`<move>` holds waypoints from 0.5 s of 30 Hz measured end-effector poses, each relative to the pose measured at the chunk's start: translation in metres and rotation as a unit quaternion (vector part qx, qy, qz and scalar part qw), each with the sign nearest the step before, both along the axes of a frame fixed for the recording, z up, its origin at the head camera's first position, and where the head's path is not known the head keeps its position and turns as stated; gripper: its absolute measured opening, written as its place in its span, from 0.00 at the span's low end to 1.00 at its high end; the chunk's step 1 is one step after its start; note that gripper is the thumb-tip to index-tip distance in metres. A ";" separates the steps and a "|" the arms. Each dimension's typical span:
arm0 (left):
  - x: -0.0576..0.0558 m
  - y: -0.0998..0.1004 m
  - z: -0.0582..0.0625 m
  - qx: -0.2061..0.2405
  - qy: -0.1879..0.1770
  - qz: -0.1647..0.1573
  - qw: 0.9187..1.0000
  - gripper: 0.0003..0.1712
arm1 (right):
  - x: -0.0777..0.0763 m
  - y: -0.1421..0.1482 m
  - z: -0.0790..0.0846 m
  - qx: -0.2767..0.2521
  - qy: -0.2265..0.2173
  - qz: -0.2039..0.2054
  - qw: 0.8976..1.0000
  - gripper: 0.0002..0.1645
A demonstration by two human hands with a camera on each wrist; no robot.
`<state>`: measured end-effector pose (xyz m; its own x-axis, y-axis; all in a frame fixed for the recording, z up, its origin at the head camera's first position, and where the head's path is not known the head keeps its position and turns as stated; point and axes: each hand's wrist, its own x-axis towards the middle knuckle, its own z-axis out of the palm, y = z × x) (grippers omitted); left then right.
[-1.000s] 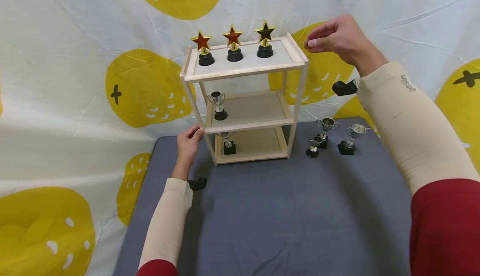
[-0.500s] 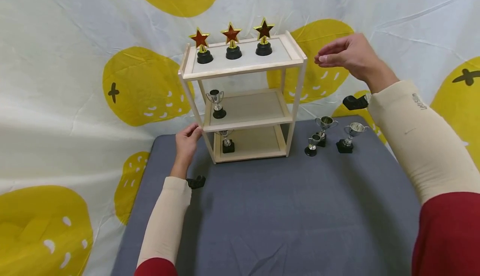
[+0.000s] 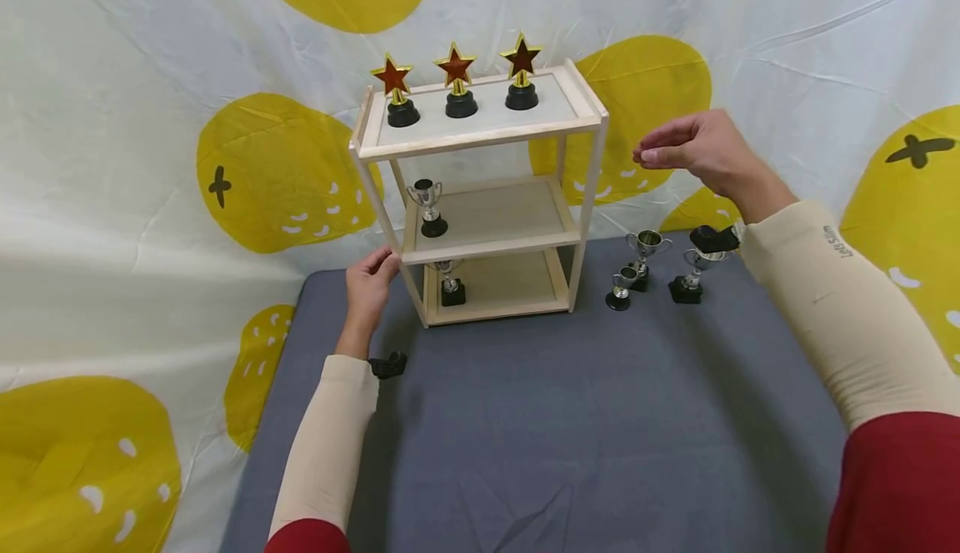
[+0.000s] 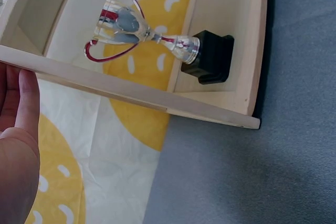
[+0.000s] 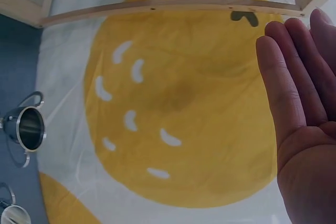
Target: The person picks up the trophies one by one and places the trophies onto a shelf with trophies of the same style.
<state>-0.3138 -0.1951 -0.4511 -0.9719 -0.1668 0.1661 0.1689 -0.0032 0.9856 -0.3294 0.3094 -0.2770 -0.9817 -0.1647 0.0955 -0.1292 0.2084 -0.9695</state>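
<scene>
Left hand (image 3: 367, 282) meets the pale wooden three-tier rack (image 3: 491, 248) at its front-left post, about eight o'clock from the rack's middle; thumb and fingertips lie close together, but whether they pinch the post or merely touch it I cannot tell; the right hand (image 3: 697, 154) hangs between two and three o'clock, fingers nearly straight, gap narrow, holding nothing. Upright on the grey cloth-covered counter (image 3: 480, 419), the rack bears three gold-edged red star trophies on round black bases (image 3: 461, 103) on its top tier; one silver two-handled cup on a round black base (image 3: 426, 193) stands at the middle tier's nine-o'clock end; three silver cups on black bases (image 3: 622, 280) stand on the counter between three and four o'clock. By its thin bars, the rack looks light and stiff; a jolt could topple its load; a post or tier rail seems the best hold.
</scene>
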 end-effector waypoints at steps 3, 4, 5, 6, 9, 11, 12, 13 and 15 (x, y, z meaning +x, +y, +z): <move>0.000 0.000 0.000 0.002 -0.003 0.001 1.000 0.20 | 0.002 0.003 -0.009 0.002 -0.002 -0.001 1.000 0.16; 0.000 0.000 0.000 0.002 -0.004 0.001 1.000 0.20 | 0.003 0.004 -0.011 0.006 -0.001 -0.002 1.000 0.17; 0.000 0.001 0.000 0.003 -0.005 0.000 1.000 0.20 | 0.003 0.005 -0.014 0.012 -0.001 -0.003 1.000 0.18; 0.001 0.001 0.000 0.005 -0.004 0.000 1.000 0.20 | 0.004 0.006 -0.017 0.018 0.000 -0.004 1.000 0.18; 0.001 0.001 0.001 0.006 -0.003 -0.001 1.000 0.20 | 0.006 0.009 -0.024 0.022 -0.001 -0.007 1.000 0.19; 0.002 0.001 0.001 0.005 -0.002 -0.001 1.000 0.20 | 0.007 0.010 -0.027 0.028 -0.003 -0.009 1.000 0.20; 0.001 0.000 0.001 0.007 -0.003 -0.003 1.000 0.20 | 0.007 0.011 -0.029 0.028 -0.004 -0.010 1.000 0.20; 0.001 0.000 0.001 0.008 -0.003 -0.005 1.000 0.20 | 0.008 0.012 -0.032 0.030 -0.006 -0.012 0.999 0.20; 0.000 -0.001 0.001 0.008 -0.004 -0.004 1.000 0.21 | 0.008 0.013 -0.037 0.038 -0.007 -0.015 0.999 0.20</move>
